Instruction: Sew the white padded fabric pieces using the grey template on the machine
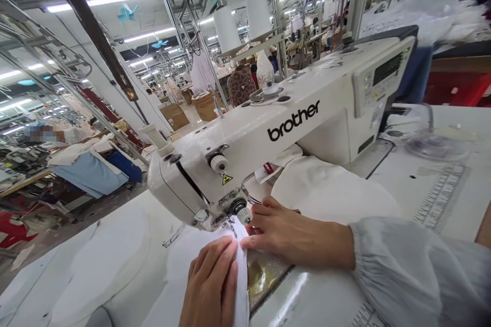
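White fabric (176, 271) runs under the needle and presser foot (233, 229) of a white Brother sewing machine (245, 138). My left hand (210, 281) lies flat on this fabric in front of the foot, its fingers stretched out side by side. Just right of the needle, my right hand (287, 230) has thumb and bent index finger close together at the fabric's edge. Its other fingertips are partly hidden behind the machine's lower knob (244, 215). Behind the right wrist, under the machine arm, lies a rounded white fabric piece (326, 189).
Another rounded white piece (111, 250) lies on the table at left. Ruler markings (441, 199) and a clear coiled item (435, 145) are at right. Thread cones (259, 14) stand above the machine. Blue cloth (90, 171) hangs from a neighbouring table, with a person (72, 135) beyond.
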Motion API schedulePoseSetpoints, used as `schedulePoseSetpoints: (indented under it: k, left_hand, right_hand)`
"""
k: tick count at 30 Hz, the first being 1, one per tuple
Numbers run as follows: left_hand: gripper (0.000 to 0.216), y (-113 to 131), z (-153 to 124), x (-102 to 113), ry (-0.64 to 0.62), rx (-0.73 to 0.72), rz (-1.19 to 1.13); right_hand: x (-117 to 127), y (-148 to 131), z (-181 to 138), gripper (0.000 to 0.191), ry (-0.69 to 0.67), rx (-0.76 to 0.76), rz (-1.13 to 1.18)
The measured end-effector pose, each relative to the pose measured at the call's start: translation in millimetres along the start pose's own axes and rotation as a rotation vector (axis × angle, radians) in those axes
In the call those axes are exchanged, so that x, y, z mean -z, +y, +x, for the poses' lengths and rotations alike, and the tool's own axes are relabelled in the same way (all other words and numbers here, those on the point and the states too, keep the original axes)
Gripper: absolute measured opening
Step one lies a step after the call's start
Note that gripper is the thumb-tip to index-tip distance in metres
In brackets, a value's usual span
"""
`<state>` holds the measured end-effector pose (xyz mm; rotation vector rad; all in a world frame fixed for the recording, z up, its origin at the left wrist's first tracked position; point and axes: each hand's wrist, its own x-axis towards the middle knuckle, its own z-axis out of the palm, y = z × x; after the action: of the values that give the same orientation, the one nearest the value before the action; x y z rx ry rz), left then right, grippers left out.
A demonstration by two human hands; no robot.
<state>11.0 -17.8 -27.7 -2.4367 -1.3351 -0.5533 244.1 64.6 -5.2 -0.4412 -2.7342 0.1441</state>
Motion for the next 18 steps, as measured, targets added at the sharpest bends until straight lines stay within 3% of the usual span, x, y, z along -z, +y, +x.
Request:
schedulePoseSetpoints:
  k: [7,14,18]
  left_hand:
    - [0.033,16,-6,-15,-0.01,0.208,0.031]
    - [0.035,4,-3,10,-0.112,0.05,-0.087]
    - [0.037,6,-13,8,-0.048,0.044,-0.053]
  right_hand:
    - [-1,1,-1,0.02,0.022,-0.023,-0.025]
    - [5,-15,-14,0.024,0.014,0.066,-0.029]
    - [8,-19,-17,0.022,-0.006,0.135,-0.022]
